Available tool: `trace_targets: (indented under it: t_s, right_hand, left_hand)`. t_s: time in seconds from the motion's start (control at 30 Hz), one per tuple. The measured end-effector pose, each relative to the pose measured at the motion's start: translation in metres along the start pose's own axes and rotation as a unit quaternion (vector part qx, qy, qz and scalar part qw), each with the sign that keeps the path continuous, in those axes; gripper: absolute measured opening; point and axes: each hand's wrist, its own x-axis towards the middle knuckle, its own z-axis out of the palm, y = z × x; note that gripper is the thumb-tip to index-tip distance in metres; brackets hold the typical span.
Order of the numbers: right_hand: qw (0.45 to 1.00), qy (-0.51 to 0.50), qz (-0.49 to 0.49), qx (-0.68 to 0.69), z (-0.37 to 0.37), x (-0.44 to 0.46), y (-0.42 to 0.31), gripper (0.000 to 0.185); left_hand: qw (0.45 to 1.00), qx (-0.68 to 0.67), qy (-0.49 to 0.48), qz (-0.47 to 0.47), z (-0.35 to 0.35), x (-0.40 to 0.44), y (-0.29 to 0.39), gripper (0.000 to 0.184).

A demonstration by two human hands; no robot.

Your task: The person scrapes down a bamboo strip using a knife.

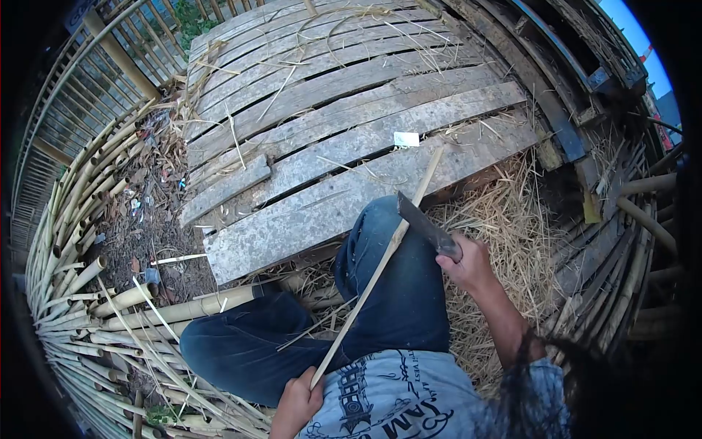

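Note:
A long, pale bamboo strip [363,298] runs slantwise across my raised knee, its far end over the wooden platform. Near my waist, my left hand [298,401] is closed around the strip's lower end. My right hand [468,262] grips a machete [426,227] by its handle end, beside the knee. The dark, broad blade points up and left, and its tip part lies across or just over the strip. Whether the edge touches the bamboo I cannot tell. My jeans [398,293] are under the strip.
A slatted wooden platform [307,216] stands ahead, with loose shavings, a short board [227,192] and a white paper piece [406,139] on it. Bamboo poles [80,322] are piled at left. Straw-like shavings [504,219] cover the ground at right, near stacked timber [556,110].

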Motion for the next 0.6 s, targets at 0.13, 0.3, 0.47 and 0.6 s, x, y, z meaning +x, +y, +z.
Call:
trace_targets:
  t_s: [0.13, 0.3, 0.47, 0.6]
  right_hand:
    - [0.962, -0.123, -0.201, -0.141, -0.009, 0.000, -0.009, 0.058]
    - [0.992, -0.077, -0.093, -0.048, -0.013, 0.001, -0.006, 0.061]
    - [0.997, -0.022, -0.032, -0.060, -0.014, 0.014, 0.008, 0.054]
    - [0.996, -0.088, 0.022, -0.010, -0.017, 0.003, -0.009, 0.048]
  left_hand:
    - [0.994, -0.105, -0.004, 0.043, 0.001, 0.006, -0.003, 0.015]
    - [0.970, -0.220, -0.007, 0.105, 0.016, 0.011, -0.022, 0.013]
    - [0.987, -0.154, -0.022, 0.046, -0.006, 0.010, 0.015, 0.013]
    - [0.983, -0.171, -0.035, 0.060, -0.013, 0.017, 0.025, 0.013]
